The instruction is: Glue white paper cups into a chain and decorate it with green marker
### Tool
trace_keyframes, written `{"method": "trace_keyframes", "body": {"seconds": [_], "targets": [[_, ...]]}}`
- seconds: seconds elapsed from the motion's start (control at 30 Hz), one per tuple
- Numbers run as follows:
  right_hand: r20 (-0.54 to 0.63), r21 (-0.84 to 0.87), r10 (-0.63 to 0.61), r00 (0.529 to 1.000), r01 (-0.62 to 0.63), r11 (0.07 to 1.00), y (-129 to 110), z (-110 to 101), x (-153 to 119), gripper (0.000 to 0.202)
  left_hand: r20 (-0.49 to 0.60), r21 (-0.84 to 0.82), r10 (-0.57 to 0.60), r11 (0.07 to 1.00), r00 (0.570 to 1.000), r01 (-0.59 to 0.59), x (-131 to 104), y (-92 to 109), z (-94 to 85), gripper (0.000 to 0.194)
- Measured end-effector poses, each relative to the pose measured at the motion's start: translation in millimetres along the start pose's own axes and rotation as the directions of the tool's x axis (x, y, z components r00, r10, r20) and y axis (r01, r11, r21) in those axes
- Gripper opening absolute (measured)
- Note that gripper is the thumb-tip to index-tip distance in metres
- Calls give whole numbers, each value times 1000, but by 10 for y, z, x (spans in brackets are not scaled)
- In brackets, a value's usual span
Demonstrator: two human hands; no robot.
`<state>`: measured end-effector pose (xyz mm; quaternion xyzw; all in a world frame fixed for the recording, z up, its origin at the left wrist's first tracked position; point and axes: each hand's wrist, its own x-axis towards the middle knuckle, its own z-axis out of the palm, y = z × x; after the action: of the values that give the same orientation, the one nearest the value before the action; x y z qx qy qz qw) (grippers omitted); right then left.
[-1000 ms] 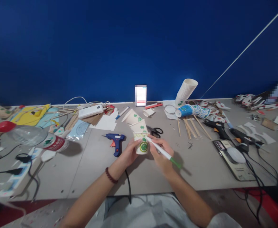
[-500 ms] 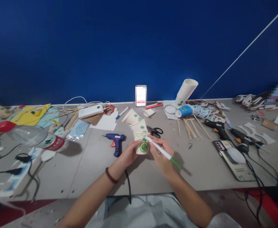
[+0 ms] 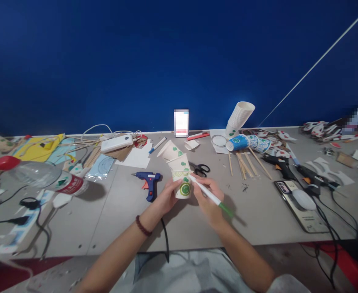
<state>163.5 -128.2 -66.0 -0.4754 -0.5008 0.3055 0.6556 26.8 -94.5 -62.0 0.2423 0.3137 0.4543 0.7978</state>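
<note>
Three white paper cups with green prints form a joined, curving row at the middle of the table. My left hand (image 3: pixel 167 196) is closed around the left side of the nearest cup (image 3: pixel 183 189), which bears a green ringed circle. Between the fingers of my right hand (image 3: pixel 208 200) is a white marker (image 3: pixel 208 193) with a green end, its tip at the cup's upper right edge. The middle cup (image 3: pixel 179 163) and the far cup (image 3: pixel 170 150) lean away to the upper left. Black scissors (image 3: pixel 202 168) lie partly hidden behind my right hand.
A blue glue gun (image 3: pixel 149 181) lies left of my hands. Farther left are a bottle (image 3: pixel 53 177) and a power strip (image 3: pixel 29 224). At right are stacked cups (image 3: pixel 240 116), blue patterned cups (image 3: pixel 239 142), wooden sticks (image 3: pixel 244 166), black glue guns (image 3: pixel 309 179) and a phone (image 3: pixel 299 207).
</note>
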Motion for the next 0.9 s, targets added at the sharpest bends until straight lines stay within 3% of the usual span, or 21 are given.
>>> {"method": "trace_keyframes", "body": {"seconds": [0.53, 0.7, 0.9], "targets": [[-34, -56, 15, 999, -16, 998, -33, -13, 3, 9, -5, 29, -13, 1000, 1000, 13, -14, 19, 35, 39], [3, 23, -20, 1000, 19, 1000, -24, -2, -5, 7, 12, 23, 13, 1000, 1000, -13, 1, 1, 9, 35], [19, 1, -41, 999, 41, 999, 40, -4, -18, 11, -3, 43, 24, 999, 1000, -23, 13, -28, -28, 36]]}}
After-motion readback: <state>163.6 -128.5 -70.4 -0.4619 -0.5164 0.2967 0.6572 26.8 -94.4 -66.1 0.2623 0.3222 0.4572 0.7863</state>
